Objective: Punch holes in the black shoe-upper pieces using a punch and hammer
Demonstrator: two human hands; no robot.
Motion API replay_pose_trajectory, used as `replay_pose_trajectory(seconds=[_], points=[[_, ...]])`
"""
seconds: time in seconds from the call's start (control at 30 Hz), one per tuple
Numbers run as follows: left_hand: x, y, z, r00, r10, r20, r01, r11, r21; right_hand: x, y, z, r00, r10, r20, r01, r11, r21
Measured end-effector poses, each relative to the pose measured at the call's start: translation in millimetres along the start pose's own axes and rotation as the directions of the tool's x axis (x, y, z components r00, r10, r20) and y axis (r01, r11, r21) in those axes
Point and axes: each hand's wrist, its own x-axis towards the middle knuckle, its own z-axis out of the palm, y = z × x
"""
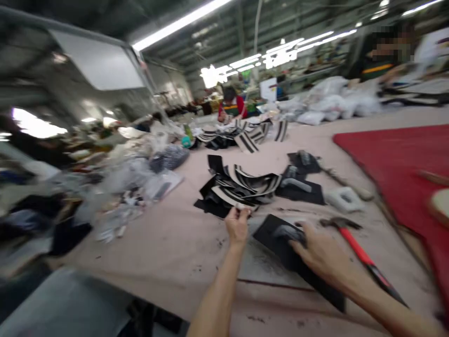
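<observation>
My left hand [237, 227] is closed in a pinch at the near end of a pale-and-black striped strip [229, 195]. That strip lies on a loose pile of similar curved strips and black pieces [214, 209]. My right hand [317, 250] grips a long black flat panel [324, 286], which slants toward me over the table. On the panel's upper part is a greyish glossy patch [286, 230], too blurred to make out. A claw hammer [356, 243] with a red handle lies to the right of this hand.
Beyond the pile are black pieces [301, 191], a white block [344, 199] and more striped strips [247, 140]. A red sheet [403, 157] covers the right side. Plastic bags [129, 180] crowd the left edge. Two people work farther back, one wearing a red sleeve [241, 106].
</observation>
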Motion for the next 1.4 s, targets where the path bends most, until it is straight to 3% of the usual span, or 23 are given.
replay_pose_trajectory(seconds=[0.1, 0.3, 0.5, 0.63, 0.87, 1.2, 1.4], points=[[-34.3, -25.5, 36.5, 0.980, -0.120, 0.160, 0.135, 0.987, -0.082, -40.3, 16.8, 5.4, 0.978, 0.159, 0.133, -0.163, 0.986, 0.022], [-52.2, -37.0, 52.6, 0.942, -0.138, 0.306, 0.148, 0.989, -0.012, -53.2, 4.9, 39.6, 0.954, 0.282, 0.099, -0.299, 0.909, 0.289], [-54.9, -48.1, 73.8, 0.903, -0.145, 0.405, 0.160, 0.987, -0.002, -56.7, 5.4, 58.8, 0.978, 0.207, 0.030, -0.204, 0.913, 0.352], [-54.1, -56.5, 74.2, 0.874, -0.159, 0.458, 0.165, 0.986, 0.025, -56.0, 6.9, 63.9, 0.989, 0.147, 0.021, -0.147, 0.943, 0.299], [-54.4, -62.6, 70.9, 0.871, -0.230, 0.434, 0.288, 0.955, -0.073, -53.6, 12.0, 63.1, 0.991, 0.132, 0.028, -0.134, 0.937, 0.322], [-56.4, -55.8, 71.1, 0.872, -0.178, 0.455, 0.170, 0.984, 0.057, -53.6, 15.1, 67.3, 0.992, 0.124, 0.028, -0.127, 0.953, 0.276], [-56.4, -47.9, 72.4, 0.875, -0.085, 0.477, 0.014, 0.988, 0.151, -54.2, 10.4, 61.6, 0.988, 0.138, 0.075, -0.155, 0.934, 0.320]])
